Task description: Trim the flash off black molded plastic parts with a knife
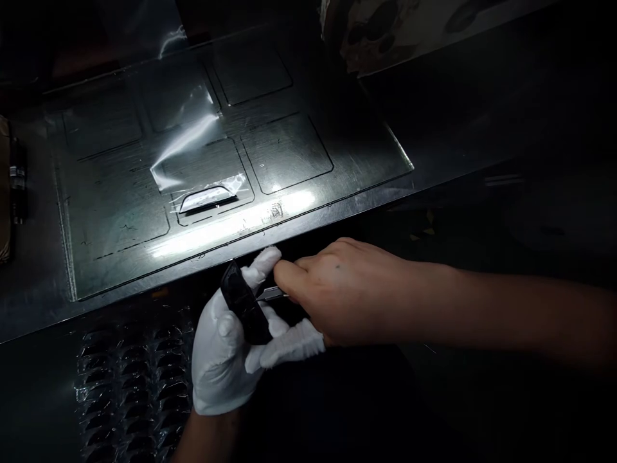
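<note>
Left hand (219,366) is in a white glove, palm up, w/ a small dark piece (245,308) pinched btwn thumb & fingers. The piece stands on a slant, glossy face towards me, just below the front edge of the metal table (29,312) – so held in the air, not resting on anything but the glove. One gloved fingertip points up past it; the lower fingers reach out under the right hand (332,289).

That right hand is bare, closed in a fist w/ the thumb & index pressed together round a slim metal tool (274,294). Its tip goes to the far side of the piece; can't tell from here if it's actually touching. The arm comes in from the right.

Up on the table, a clear sheet (357,151) w/ black rounded outlines drawn on it, v. bright glare along its front. Lying on that: a wrapped piece (207,199) in clear film, approx. the same shape as the held one, & a creased bit of plastic film (190,141) just behind. Black pen (18,183) or similar at far left, printed board (400,29) top right.

Lower left, below table level – rows of dark pieces (135,389) in clear plastic, mostly in shadow.
</note>
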Action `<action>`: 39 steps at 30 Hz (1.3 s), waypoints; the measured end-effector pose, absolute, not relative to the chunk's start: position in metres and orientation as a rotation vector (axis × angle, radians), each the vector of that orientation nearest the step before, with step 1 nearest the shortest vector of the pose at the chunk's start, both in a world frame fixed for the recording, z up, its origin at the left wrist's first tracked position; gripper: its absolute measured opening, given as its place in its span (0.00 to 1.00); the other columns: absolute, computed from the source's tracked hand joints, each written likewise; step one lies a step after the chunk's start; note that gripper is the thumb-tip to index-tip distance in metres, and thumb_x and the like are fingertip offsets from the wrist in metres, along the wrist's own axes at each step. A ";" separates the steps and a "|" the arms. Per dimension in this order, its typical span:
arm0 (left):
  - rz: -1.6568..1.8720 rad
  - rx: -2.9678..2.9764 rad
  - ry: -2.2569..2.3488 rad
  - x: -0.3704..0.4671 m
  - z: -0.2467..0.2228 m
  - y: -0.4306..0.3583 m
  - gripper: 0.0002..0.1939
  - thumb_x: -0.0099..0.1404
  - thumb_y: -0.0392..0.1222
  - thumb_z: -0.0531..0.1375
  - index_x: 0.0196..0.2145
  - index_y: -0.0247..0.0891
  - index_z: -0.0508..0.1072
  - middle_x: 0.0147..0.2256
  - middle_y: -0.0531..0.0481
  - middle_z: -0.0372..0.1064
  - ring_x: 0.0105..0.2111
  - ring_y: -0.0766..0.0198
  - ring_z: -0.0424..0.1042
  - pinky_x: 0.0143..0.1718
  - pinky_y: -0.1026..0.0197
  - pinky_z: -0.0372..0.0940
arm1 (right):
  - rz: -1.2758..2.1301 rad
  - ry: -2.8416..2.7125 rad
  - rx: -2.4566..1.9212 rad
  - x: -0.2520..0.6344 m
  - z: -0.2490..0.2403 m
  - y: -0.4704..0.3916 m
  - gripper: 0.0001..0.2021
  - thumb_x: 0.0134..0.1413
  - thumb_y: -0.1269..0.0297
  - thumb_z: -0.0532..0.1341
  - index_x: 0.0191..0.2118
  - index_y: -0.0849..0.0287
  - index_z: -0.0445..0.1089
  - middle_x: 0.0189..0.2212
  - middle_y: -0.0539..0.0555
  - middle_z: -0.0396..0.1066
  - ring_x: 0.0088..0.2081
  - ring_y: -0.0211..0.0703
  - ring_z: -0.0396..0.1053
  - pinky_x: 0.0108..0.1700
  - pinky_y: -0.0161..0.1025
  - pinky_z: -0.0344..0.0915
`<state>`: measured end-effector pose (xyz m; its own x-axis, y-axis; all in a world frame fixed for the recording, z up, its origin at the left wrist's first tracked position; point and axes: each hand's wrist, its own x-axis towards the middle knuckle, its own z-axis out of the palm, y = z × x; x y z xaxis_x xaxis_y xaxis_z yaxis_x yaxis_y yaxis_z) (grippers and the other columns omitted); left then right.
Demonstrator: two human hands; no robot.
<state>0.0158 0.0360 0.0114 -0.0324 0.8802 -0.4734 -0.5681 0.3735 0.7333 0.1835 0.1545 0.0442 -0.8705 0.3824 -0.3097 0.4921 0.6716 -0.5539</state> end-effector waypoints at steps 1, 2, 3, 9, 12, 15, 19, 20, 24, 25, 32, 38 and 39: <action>1.212 0.359 1.084 0.017 0.011 0.036 0.36 0.62 0.66 0.67 0.56 0.34 0.78 0.18 0.50 0.68 0.15 0.70 0.60 0.17 0.68 0.60 | -0.981 2.710 0.717 0.184 0.044 0.154 0.23 0.59 0.45 0.67 0.48 0.59 0.69 0.23 0.50 0.74 0.17 0.40 0.62 0.22 0.38 0.44; 1.217 0.346 1.086 0.017 0.011 0.036 0.36 0.63 0.65 0.67 0.56 0.34 0.78 0.17 0.51 0.67 0.15 0.69 0.61 0.17 0.68 0.61 | -0.994 2.706 0.718 0.185 0.044 0.154 0.24 0.60 0.42 0.64 0.49 0.59 0.70 0.23 0.51 0.74 0.17 0.40 0.62 0.23 0.38 0.45; 1.220 0.328 1.082 0.018 0.011 0.036 0.35 0.63 0.64 0.67 0.56 0.33 0.77 0.16 0.52 0.65 0.15 0.68 0.62 0.17 0.68 0.61 | -1.008 2.704 0.716 0.185 0.043 0.154 0.26 0.62 0.39 0.62 0.49 0.59 0.70 0.23 0.51 0.74 0.17 0.39 0.61 0.24 0.38 0.46; 1.205 0.254 1.020 0.021 0.007 0.035 0.33 0.66 0.64 0.65 0.58 0.37 0.76 0.21 0.51 0.70 0.14 0.73 0.55 0.15 0.70 0.58 | -1.075 2.677 0.716 0.187 0.040 0.154 0.27 0.64 0.36 0.58 0.41 0.59 0.70 0.22 0.51 0.72 0.17 0.38 0.61 0.24 0.38 0.45; 1.202 0.271 0.985 0.023 0.005 0.036 0.32 0.67 0.63 0.64 0.59 0.38 0.75 0.21 0.51 0.71 0.14 0.72 0.57 0.15 0.69 0.58 | -1.289 2.560 0.660 0.197 0.041 0.162 0.24 0.64 0.39 0.61 0.40 0.60 0.69 0.27 0.52 0.74 0.23 0.41 0.67 0.24 0.37 0.50; 1.171 0.294 0.971 0.026 0.004 0.040 0.29 0.68 0.61 0.63 0.58 0.41 0.76 0.28 0.46 0.76 0.15 0.75 0.56 0.14 0.72 0.53 | -1.869 2.412 0.655 0.217 0.042 0.173 0.21 0.70 0.44 0.56 0.44 0.60 0.70 0.34 0.53 0.76 0.30 0.41 0.72 0.28 0.36 0.61; 1.197 0.373 1.013 0.029 0.003 0.044 0.20 0.69 0.58 0.64 0.53 0.46 0.79 0.54 0.38 0.76 0.21 0.75 0.65 0.14 0.74 0.52 | -1.854 2.652 1.105 0.246 0.038 0.184 0.19 0.75 0.61 0.48 0.59 0.59 0.71 0.50 0.57 0.77 0.48 0.46 0.75 0.49 0.44 0.71; 1.199 0.389 1.024 0.030 0.003 0.044 0.20 0.69 0.57 0.64 0.53 0.46 0.80 0.58 0.38 0.73 0.22 0.74 0.67 0.14 0.74 0.52 | -1.622 2.787 1.142 0.251 0.037 0.186 0.19 0.73 0.66 0.51 0.62 0.59 0.70 0.52 0.58 0.77 0.52 0.48 0.74 0.52 0.47 0.70; 1.136 0.402 1.041 0.031 0.003 0.042 0.22 0.69 0.58 0.64 0.55 0.46 0.77 0.53 0.39 0.76 0.23 0.75 0.66 0.16 0.74 0.53 | -1.132 3.092 0.938 0.257 0.037 0.189 0.28 0.60 0.79 0.57 0.65 0.58 0.69 0.48 0.55 0.79 0.49 0.49 0.72 0.50 0.47 0.70; 1.121 0.402 1.040 0.031 0.003 0.041 0.23 0.68 0.59 0.65 0.55 0.46 0.77 0.50 0.39 0.77 0.23 0.74 0.65 0.17 0.74 0.54 | -1.105 3.117 0.886 0.255 0.039 0.189 0.28 0.59 0.80 0.57 0.64 0.58 0.70 0.48 0.54 0.79 0.48 0.48 0.72 0.49 0.46 0.70; 1.046 0.428 1.040 0.031 0.007 0.036 0.26 0.67 0.62 0.65 0.55 0.43 0.77 0.48 0.40 0.75 0.23 0.73 0.67 0.17 0.73 0.53 | -0.903 3.048 0.741 0.238 0.058 0.189 0.22 0.62 0.75 0.60 0.61 0.56 0.74 0.43 0.53 0.79 0.44 0.47 0.71 0.43 0.43 0.68; 1.000 0.454 1.078 0.028 0.013 0.034 0.26 0.66 0.63 0.65 0.52 0.40 0.77 0.37 0.45 0.75 0.18 0.77 0.59 0.16 0.72 0.50 | -0.821 2.948 0.689 0.228 0.065 0.188 0.19 0.63 0.74 0.59 0.56 0.55 0.76 0.40 0.55 0.78 0.42 0.48 0.69 0.38 0.42 0.63; 0.989 0.453 1.091 0.028 0.014 0.034 0.26 0.66 0.62 0.65 0.51 0.40 0.78 0.36 0.45 0.75 0.18 0.77 0.59 0.16 0.72 0.49 | -0.806 2.935 0.690 0.227 0.066 0.188 0.18 0.63 0.74 0.58 0.56 0.55 0.76 0.40 0.55 0.78 0.43 0.49 0.69 0.38 0.42 0.62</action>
